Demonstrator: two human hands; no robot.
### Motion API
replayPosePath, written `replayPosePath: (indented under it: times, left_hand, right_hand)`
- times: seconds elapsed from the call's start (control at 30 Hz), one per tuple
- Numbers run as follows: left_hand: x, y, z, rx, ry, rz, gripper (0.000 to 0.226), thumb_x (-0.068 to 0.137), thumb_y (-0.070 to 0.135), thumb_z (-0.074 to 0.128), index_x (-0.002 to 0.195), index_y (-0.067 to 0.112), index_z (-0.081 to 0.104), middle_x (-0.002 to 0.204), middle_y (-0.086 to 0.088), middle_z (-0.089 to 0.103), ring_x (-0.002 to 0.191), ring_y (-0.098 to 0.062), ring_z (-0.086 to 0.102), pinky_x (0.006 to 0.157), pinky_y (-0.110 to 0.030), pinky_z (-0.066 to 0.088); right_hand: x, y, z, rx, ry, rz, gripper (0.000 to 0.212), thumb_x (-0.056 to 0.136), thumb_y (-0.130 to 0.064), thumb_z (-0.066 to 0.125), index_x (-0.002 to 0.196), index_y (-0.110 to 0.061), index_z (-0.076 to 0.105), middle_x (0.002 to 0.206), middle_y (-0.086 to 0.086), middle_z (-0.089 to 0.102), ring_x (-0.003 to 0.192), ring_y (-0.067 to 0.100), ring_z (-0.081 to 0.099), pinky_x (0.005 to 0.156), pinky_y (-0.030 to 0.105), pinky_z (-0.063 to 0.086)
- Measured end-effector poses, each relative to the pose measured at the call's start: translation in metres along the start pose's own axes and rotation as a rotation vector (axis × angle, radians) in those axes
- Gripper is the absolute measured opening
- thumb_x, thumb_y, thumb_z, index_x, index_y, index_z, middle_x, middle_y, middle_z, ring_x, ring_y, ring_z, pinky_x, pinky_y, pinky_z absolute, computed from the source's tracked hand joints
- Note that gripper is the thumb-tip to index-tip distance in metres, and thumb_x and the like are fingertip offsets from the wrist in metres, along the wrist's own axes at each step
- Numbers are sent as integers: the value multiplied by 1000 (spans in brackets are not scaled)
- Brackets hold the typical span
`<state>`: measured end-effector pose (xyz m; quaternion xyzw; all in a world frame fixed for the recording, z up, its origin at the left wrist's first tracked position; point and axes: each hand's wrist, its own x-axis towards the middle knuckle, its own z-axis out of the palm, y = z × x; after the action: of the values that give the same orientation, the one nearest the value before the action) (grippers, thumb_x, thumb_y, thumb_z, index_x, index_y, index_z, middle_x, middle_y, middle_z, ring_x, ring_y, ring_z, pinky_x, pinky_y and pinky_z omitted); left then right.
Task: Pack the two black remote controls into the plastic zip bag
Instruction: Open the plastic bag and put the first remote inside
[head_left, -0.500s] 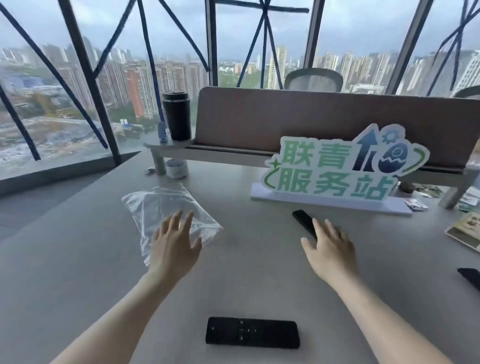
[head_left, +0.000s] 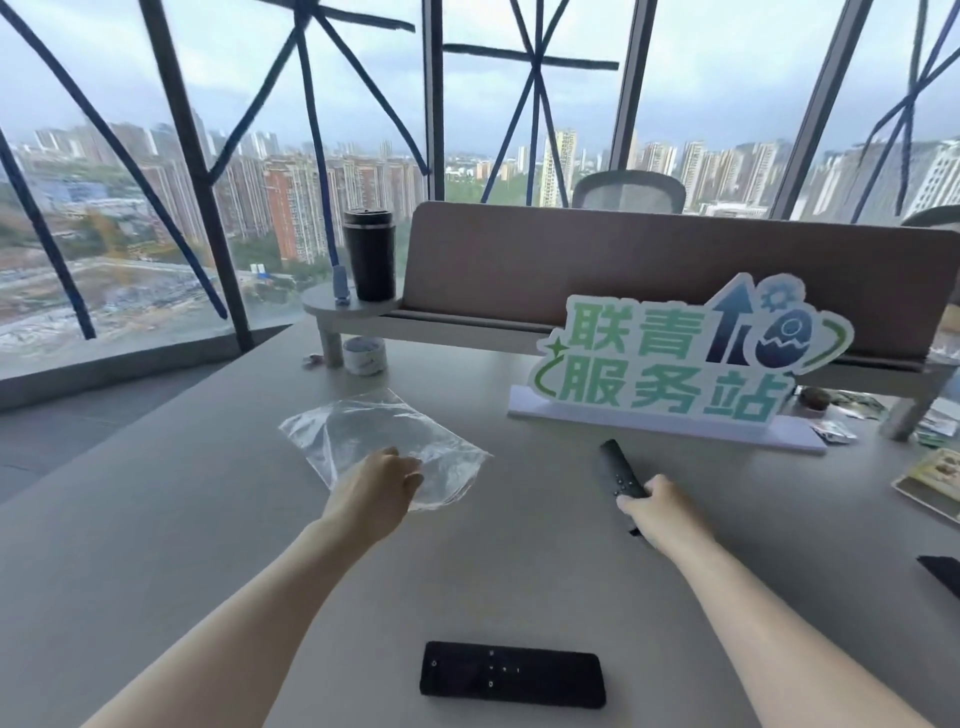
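Right hand grip closed around first remote; left hand grip pinching zip bag edge. Should spread bag mouth wide before inserting; second remote below grips, untouched.

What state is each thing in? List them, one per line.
Zip bag: flat on the table, nothing inside, pinched at its near edge.
Left hand: closed on the bag.
Slim remote: gripped at its near end, far end pointing away.
Right hand: closed around the slim remote.
Wide remote: lying flat, buttons up, untouched.
Tumbler: upright on the shelf, lid on.
Sign: standing upright.
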<state>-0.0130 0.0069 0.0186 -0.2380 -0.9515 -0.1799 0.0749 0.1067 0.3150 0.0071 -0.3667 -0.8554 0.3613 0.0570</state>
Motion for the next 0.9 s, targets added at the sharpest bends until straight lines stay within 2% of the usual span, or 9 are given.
replayPosePath:
  times: [0.07,0.13,0.23,0.4,0.53,0.63,0.73,0.83,0.9]
  left_hand:
    - [1,13,-1,-8,-34,37,28,94,32,48,111,23,69,101,-7,64,97,-35,63,78,-38,51]
    - [-2,29,-3,10,-20,89,28,95,32,45,106,19,68,101,-9,65,95,-35,64,76,-38,51]
    - [-11,52,-5,18,2,133,30,97,33,41,101,14,63,96,-10,65,90,-37,64,71,-40,51]
    - [-30,78,-9,-27,4,152,31,97,31,34,87,13,57,89,-10,65,81,-37,62,66,-41,50]
    - [-37,77,-19,-78,95,158,32,97,29,38,76,11,54,80,-10,66,74,-36,61,62,-41,50]
    - [-40,66,-23,-102,142,112,29,95,26,44,74,14,58,78,-7,67,73,-32,60,62,-39,50]
    - [-47,61,-23,-152,142,74,25,95,26,47,81,18,66,75,-1,68,71,-27,60,59,-34,47]
    - [-58,65,-26,-188,189,92,21,94,29,51,96,23,72,89,2,75,81,-25,67,65,-35,51]
    - [-66,68,-27,-205,208,108,21,94,29,52,98,25,72,90,3,75,82,-25,68,64,-34,50]
  right_hand:
    - [-15,-6,-15,337,-156,43,19,92,-21,54,77,-10,51,55,8,59,31,16,41,39,17,30]
    - [-45,-9,-36,604,-316,52,18,96,-18,48,80,-10,48,52,9,52,27,12,26,36,13,17]
    - [-87,-13,-55,687,-520,23,26,95,-18,46,71,-12,45,48,6,44,29,10,18,35,16,11]
    - [-110,-44,-22,602,-625,-15,26,98,-28,51,77,-14,53,53,3,52,35,9,21,38,20,12]
    - [-116,-66,14,688,-569,-51,27,102,-35,46,109,-16,63,88,9,74,39,13,39,38,22,30]
    - [-124,-47,9,510,-320,-195,22,100,-19,44,108,-17,65,86,5,75,35,13,42,38,23,35]
    - [-135,-12,-7,175,-150,-316,21,92,-20,50,86,-22,70,72,-3,73,49,8,54,59,31,48]
    - [-151,15,-12,-124,-278,-372,32,86,-51,60,105,-28,71,99,-12,68,93,10,63,87,31,51]
    - [-162,24,-7,-245,-377,-411,55,78,-66,61,121,-31,65,106,-9,55,100,13,57,88,29,47]
